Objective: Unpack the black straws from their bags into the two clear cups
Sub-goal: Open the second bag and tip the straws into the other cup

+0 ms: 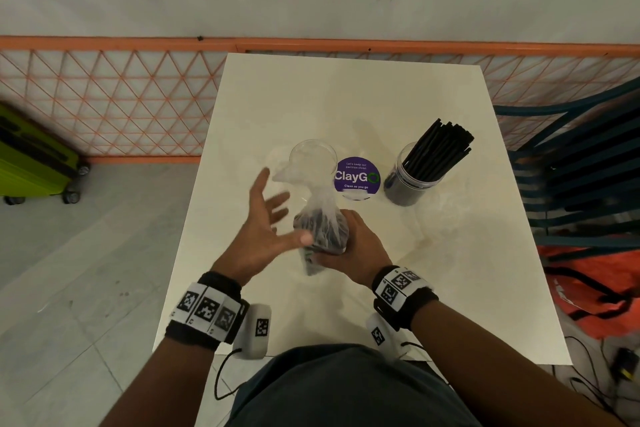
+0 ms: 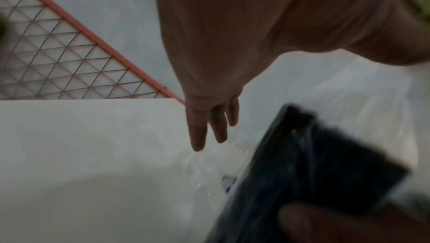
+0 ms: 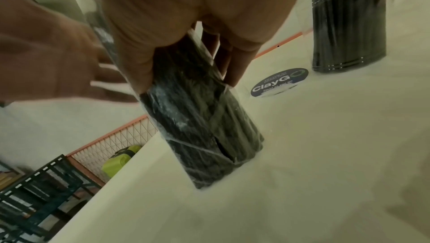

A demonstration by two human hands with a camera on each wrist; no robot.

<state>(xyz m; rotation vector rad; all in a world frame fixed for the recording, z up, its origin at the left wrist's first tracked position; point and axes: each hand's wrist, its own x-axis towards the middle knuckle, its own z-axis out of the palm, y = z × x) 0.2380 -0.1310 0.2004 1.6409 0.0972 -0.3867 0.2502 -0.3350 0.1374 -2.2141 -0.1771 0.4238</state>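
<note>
A clear plastic bag of black straws stands upright on the white table, its base on the tabletop. My right hand grips its lower part, thumb and fingers wrapped round it. My left hand hovers just left of the bag with fingers spread and holds nothing. Behind the bag stands an empty clear cup. A second clear cup at the right holds several black straws, also seen in the right wrist view.
A round purple ClayGo sticker lies between the cups. An orange mesh fence runs behind the table. A lime green suitcase stands at the left, dark blue chairs at the right, an orange bag on the floor.
</note>
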